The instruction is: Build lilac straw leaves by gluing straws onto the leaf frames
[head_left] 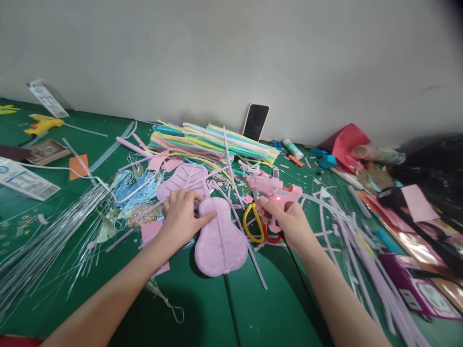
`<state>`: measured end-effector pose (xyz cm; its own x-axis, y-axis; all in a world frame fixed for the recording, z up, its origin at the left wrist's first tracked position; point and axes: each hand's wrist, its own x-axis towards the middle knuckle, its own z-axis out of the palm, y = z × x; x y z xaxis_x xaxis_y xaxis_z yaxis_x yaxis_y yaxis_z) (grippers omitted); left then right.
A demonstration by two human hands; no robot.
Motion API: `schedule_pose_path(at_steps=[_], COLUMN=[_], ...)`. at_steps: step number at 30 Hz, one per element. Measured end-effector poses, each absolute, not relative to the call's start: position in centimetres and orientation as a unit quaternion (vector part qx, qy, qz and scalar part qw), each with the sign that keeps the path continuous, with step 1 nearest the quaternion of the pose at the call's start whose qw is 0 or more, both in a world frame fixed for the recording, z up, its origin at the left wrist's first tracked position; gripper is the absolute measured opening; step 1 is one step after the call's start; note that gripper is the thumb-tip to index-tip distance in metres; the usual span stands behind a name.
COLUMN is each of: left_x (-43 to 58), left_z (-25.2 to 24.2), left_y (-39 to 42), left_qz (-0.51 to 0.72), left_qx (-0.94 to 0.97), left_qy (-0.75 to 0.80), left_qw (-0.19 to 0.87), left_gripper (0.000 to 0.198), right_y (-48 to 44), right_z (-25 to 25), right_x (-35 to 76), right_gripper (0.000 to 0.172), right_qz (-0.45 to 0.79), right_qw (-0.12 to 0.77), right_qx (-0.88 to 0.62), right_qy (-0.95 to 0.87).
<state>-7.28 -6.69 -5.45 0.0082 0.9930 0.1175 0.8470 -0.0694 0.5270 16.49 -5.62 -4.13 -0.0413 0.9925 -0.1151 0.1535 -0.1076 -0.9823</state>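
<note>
My right hand (292,221) is wrapped around a pink hot glue gun (275,190) with a small red light, its nozzle pointing left. My left hand (184,214) is closed over lilac padded shapes, its thumb lying on the nearer one. That nearer lilac padded shape (229,243) has two rounded lobes and a pipe cleaner down its middle. Beyond the fingers lies a lilac leaf shape (186,178) with veins. Just left of the glue gun, scissors with a yellow handle (253,226) and a red one rest on the table.
A bundle of pastel pipe cleaners (217,144) lies at the back, near a leaning phone (256,120). Thin wires (68,231) spread at left, below a yellow glue gun (45,124). Lilac pipe cleaners (376,270) and a purple box (415,284) lie at right.
</note>
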Motion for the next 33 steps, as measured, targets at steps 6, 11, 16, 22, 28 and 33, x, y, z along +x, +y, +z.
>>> schedule_pose_path(at_steps=[6, 11, 16, 22, 28, 33], left_x=[-7.0, -6.6, -6.4, -6.1, -6.0, -6.0], left_z=[-4.3, -4.3, -4.0, -4.2, -4.1, -3.9], left_y=[-7.7, -7.8, -7.7, -8.0, -8.1, -8.2], left_qz=[0.358, 0.364, 0.367, 0.362, 0.361, 0.361], left_qx=[0.612, 0.605, 0.602, 0.634, 0.649, 0.649], left_qy=[0.547, 0.532, 0.522, 0.524, 0.528, 0.529], left_qw=[0.445, 0.467, 0.479, 0.438, 0.412, 0.41], left_gripper=[0.038, 0.038, 0.038, 0.042, 0.041, 0.041], right_y=[-6.2, -6.4, -6.4, -6.5, -6.5, -6.4], right_z=[-3.8, -3.4, -3.0, -2.9, -3.2, -3.5], right_x=[16.7, 17.3, 18.0, 17.9, 17.9, 18.0], right_gripper=[0.025, 0.023, 0.023, 0.012, 0.012, 0.019], right_qz=[0.446, 0.409, 0.395, 0.36, 0.364, 0.363], right_qw=[0.394, 0.392, 0.357, 0.359, 0.347, 0.346], right_qx=[-0.573, -0.574, -0.58, -0.603, -0.61, -0.605], right_qy=[-0.563, -0.591, -0.617, -0.615, -0.613, -0.619])
